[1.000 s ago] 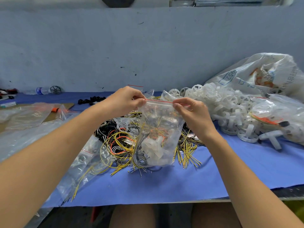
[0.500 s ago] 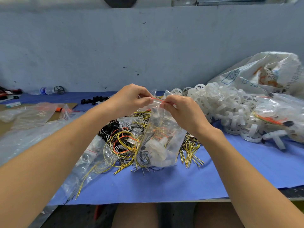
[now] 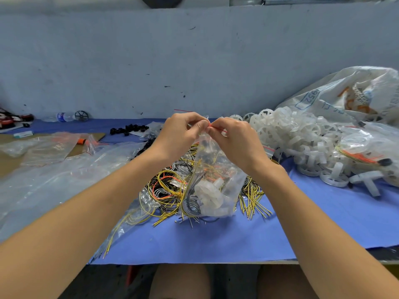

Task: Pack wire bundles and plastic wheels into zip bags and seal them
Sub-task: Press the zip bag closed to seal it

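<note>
My left hand [image 3: 181, 135] and right hand [image 3: 236, 140] pinch the zip of the filled bag [image 3: 218, 190], seemingly mid-seal; many wires [image 3: 170, 186] and wheels [image 3: 302, 134] lie unpacked.

We read this as small packing or assembly workshop. Scuffed, stained grey wall [image 3: 194, 61] runs across 12 o'clock. Long surface [image 3: 323, 223] under blue cloth serves as workbench. Bulk stock tells us most:
- heap of white plastic wheels [image 3: 302, 143] at 3 o'clock
- printed woven sack [image 3: 345, 98] behind heap, 2 o'clock
- loose tangle of yellow, orange, black and white wires [image 3: 168, 186] at centre
- clear zip bags [image 3: 49, 147] spread over cardboard [image 3: 6, 162] at 9 o'clock
- cluster of small black parts [image 3: 129, 129] at 10 o'clock
</note>
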